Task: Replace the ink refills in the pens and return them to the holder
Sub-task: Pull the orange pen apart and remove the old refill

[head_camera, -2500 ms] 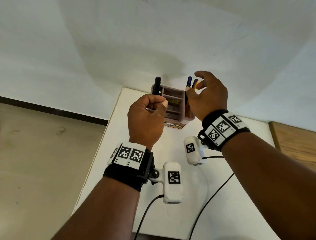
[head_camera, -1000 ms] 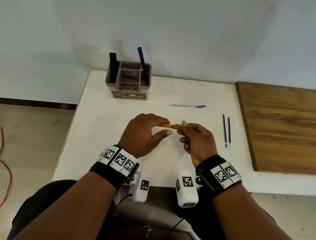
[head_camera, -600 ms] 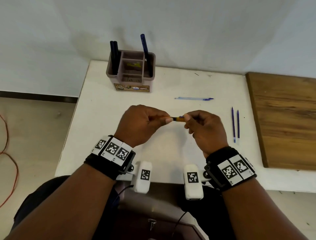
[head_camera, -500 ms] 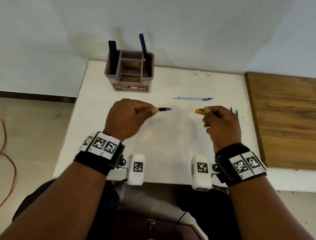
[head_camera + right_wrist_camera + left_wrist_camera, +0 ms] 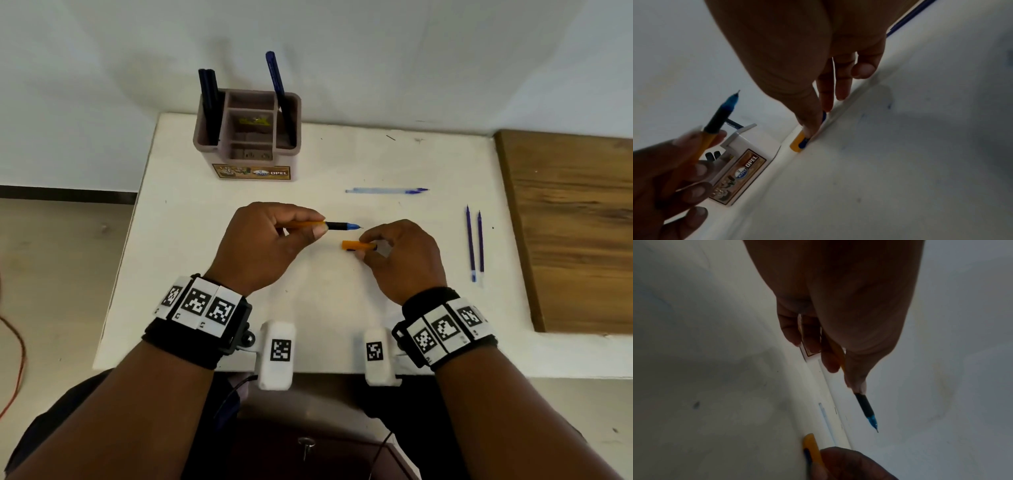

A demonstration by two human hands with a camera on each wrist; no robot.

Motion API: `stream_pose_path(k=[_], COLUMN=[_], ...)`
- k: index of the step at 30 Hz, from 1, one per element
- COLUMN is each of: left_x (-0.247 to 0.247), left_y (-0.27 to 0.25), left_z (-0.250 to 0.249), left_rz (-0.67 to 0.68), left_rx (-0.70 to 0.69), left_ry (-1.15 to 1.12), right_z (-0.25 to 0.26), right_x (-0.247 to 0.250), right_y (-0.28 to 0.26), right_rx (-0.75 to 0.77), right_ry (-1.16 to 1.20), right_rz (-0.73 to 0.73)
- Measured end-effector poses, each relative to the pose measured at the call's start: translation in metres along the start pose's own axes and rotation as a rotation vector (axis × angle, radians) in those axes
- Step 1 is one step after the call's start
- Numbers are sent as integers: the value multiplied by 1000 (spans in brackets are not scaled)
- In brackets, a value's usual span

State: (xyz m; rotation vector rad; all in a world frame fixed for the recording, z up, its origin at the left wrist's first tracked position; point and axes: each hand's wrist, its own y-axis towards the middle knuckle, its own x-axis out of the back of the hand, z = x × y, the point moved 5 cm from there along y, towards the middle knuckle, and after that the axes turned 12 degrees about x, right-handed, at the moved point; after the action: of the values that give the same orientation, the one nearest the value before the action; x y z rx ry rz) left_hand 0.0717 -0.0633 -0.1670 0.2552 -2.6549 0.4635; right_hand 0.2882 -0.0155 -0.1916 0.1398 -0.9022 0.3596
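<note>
From the head view, the left hand (image 5: 263,246) pinches an orange pen (image 5: 329,225) between thumb and forefinger, its black grip and blue tip pointing right, above the white table (image 5: 191,219). The right hand (image 5: 400,257) pinches the orange cap (image 5: 358,245) just below and right of the tip; the two pieces are apart. At the far left of the table stands the brown holder (image 5: 250,137), with dark pens (image 5: 209,102) in its left compartment and a blue pen (image 5: 279,92) leaning in its right one. A pale refill (image 5: 383,190) lies to the right of the holder, and two blue refills (image 5: 474,240) lie side by side near the wooden board (image 5: 575,226).

The left wrist view shows the thumb (image 5: 857,373) and curled fingers clamped round the orange barrel, tip free in the air; the cap (image 5: 812,446) sits at the bottom edge in the other hand.

In the right wrist view the thumb (image 5: 807,116) and forefinger nip the cap (image 5: 797,143), the other fingers loosely extended; the labelled holder (image 5: 740,172) lies beyond.
</note>
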Motion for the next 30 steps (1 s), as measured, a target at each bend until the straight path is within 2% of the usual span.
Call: stream_pose_path(k=[4, 6, 8, 10, 12, 16, 22, 25, 30], left_x=[-3, -4, -2, -1, -2, -2, 0, 1, 3], left_y=[-2, -2, -1, -2, -4, -7, -8, -8, -7], left_z=[-2, -2, -3, -6, -10, -15, -16, -17, -15], left_rz=[6, -2, -31, -61, -72, -81, -35, -38, -55], left_rx=[-28, -34, -56, -102, -151, -221, -142, -144, -140], left_ry=[17, 14, 5, 7, 31, 75, -36, -44, -24], right_z=[3, 8, 14, 23, 35, 39, 37, 36, 34], right_x=[0, 9, 21, 26, 21, 10, 22, 18, 14], right_y=[3, 4, 6, 5, 3, 4, 5, 4, 6], right_rx=[37, 42, 13, -29, -22, 51, 168, 127, 94], right_ry=[-40, -20, 88, 270, 357, 378, 434, 564, 510], right_rz=[-3, -73, -186, -230, -166, -78, -101, -84, -70])
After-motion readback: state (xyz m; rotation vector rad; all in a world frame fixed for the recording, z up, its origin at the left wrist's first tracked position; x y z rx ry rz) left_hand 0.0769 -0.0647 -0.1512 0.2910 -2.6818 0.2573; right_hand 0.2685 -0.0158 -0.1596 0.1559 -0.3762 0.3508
